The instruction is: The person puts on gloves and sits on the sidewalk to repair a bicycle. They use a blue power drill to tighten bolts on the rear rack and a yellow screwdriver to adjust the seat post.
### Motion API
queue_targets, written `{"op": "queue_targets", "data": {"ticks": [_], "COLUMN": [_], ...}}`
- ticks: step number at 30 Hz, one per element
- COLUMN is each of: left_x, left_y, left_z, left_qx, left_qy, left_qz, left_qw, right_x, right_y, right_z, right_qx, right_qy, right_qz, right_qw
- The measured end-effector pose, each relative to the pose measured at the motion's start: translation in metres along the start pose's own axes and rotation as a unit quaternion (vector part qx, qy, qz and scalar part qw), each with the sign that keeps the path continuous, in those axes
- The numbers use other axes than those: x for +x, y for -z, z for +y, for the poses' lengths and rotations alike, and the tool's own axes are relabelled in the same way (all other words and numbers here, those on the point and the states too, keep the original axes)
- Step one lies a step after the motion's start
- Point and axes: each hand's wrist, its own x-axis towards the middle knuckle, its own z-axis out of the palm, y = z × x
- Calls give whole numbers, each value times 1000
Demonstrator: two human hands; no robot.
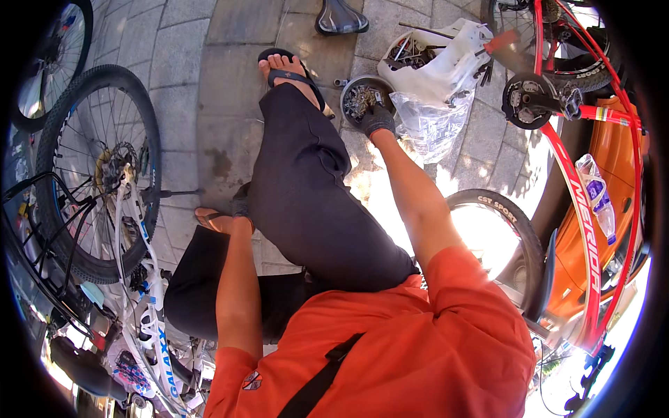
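My right hand (378, 121), in a dark grey glove, reaches into a round bowl (344, 106) of small metal parts (359, 97). Its fingertips are down among the parts, so I cannot see whether they pinch anything. Beside my bent knee is my left hand (241, 202), gloved too, close to my sandalled left foot (217, 221). The leg of my dark trousers hides most of its fingers. Right beside the bowl lies a clear plastic bag (426, 131), under a torn white container (440, 73) with tools and parts in it.
A red bicycle frame (575, 187) stands on the right, near a loose-looking tyre (512, 212) and an orange vehicle (589, 275). To the left are a bicycle wheel (54, 157) and a white frame (155, 334). A black saddle (340, 19) lies ahead on the paving.
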Motion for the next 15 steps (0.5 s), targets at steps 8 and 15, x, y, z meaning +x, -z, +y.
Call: {"op": "queue_targets", "data": {"ticks": [8, 15], "left_x": [-32, -41], "left_y": [-36, -55], "left_z": [46, 109], "left_qx": [10, -12], "left_qy": [88, 183], "left_qz": [-31, -38], "left_qw": [996, 982], "right_x": [81, 66], "right_y": [-24, 11], "right_z": [18, -30], "right_qx": [24, -5], "right_qy": [-24, -25], "right_qz": [64, -10], "right_qw": [997, 1000]}}
